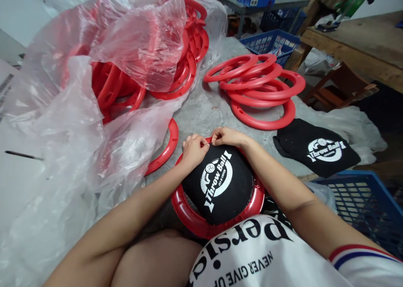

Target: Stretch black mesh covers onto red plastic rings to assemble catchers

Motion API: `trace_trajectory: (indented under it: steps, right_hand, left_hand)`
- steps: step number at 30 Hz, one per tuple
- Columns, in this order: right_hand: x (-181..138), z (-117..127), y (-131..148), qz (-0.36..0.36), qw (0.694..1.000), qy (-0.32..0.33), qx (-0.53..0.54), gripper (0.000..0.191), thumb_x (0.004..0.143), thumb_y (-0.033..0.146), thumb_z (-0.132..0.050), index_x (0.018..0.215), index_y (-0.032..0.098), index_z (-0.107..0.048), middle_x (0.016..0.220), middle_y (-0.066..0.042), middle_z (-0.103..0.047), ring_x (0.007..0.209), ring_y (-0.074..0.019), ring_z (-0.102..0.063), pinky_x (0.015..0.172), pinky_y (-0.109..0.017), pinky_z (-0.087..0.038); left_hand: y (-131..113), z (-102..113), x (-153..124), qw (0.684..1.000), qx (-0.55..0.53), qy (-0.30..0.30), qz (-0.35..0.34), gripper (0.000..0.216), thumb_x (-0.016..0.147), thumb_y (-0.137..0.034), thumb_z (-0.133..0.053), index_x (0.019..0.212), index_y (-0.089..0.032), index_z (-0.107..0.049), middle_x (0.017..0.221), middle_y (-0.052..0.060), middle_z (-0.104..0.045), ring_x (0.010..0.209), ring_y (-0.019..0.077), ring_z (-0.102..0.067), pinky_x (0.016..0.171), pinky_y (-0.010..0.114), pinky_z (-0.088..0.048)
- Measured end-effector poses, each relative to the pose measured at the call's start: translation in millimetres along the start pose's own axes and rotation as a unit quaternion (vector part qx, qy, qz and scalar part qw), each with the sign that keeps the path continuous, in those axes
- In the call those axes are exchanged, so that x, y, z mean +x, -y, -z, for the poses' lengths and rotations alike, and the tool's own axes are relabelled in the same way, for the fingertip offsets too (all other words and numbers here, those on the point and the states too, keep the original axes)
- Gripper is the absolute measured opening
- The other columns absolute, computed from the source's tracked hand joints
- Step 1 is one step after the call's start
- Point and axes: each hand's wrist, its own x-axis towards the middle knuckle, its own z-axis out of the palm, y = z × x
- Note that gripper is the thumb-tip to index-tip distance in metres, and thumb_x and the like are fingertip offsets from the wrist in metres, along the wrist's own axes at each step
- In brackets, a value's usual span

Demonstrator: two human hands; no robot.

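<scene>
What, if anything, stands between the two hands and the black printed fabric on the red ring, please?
Nothing visible does. The left hand and right hand meet the black fabric at its far edge, by the red ring. A second ring lies to the left, outside that space.

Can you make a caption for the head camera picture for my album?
Left hand and right hand touch black Throw Ball cloth at the far edge of one red ring.
</scene>
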Motion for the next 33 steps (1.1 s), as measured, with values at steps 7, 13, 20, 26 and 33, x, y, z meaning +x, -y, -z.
trace_trajectory:
  steps: [7,13,20,26,33]
  right_hand:
    - [1,-11,-6,0.014,0.997,-0.070,-0.031,0.007,0.071,0.017,-0.066,0.065,0.017,-0.063,0.071,0.002,-0.065,0.070,-0.0118,-0.056,0.069,-0.022,-0.043]
    - [2,-15,-14,0.034,0.994,-0.096,-0.049,0.010,0.075,0.017,-0.063,0.066,0.017,-0.062,0.076,0.001,-0.066,0.071,-0.0119,-0.057,0.068,-0.022,-0.043]
    - [3,-19,-15,0.032,0.988,-0.126,-0.083,0.008,0.076,0.019,-0.065,0.068,0.017,-0.064,0.081,0.000,-0.067,0.073,-0.0119,-0.056,0.068,-0.022,-0.041]
    - [4,-18,-13,0.013,0.988,-0.123,-0.090,0.009,0.072,0.016,-0.064,0.064,0.018,-0.061,0.074,0.001,-0.065,0.067,-0.0114,-0.054,0.063,-0.022,-0.039]
    - [1,-18,-9,-0.001,0.989,-0.126,-0.079,0.008,0.073,0.015,-0.064,0.066,0.017,-0.061,0.073,0.002,-0.065,0.068,-0.0111,-0.055,0.063,-0.021,-0.041]
  left_hand:
    - [0,-1,1,1.000,0.016,-0.003,0.002,0.012,0.090,-0.022,-0.056,0.079,-0.023,-0.061,0.104,0.005,-0.068,0.111,0.0264,-0.056,0.102,0.044,-0.040]
    - [-1,-2,1,0.999,0.032,-0.011,0.009,0.015,0.093,-0.023,-0.052,0.082,-0.022,-0.062,0.105,0.007,-0.068,0.111,0.0271,-0.056,0.101,0.043,-0.041]
    - [0,-5,3,0.998,0.059,-0.021,0.012,0.014,0.093,-0.021,-0.050,0.083,-0.021,-0.059,0.108,0.008,-0.066,0.112,0.0258,-0.057,0.101,0.041,-0.041]
    - [-3,-2,6,0.998,0.055,-0.001,0.023,0.015,0.090,-0.018,-0.052,0.076,-0.022,-0.055,0.107,0.008,-0.066,0.111,0.0271,-0.057,0.096,0.041,-0.042]
    - [9,0,12,1.000,-0.026,0.007,-0.002,0.010,0.085,-0.019,-0.061,0.075,-0.020,-0.063,0.098,0.006,-0.064,0.102,0.0251,-0.060,0.095,0.041,-0.046]
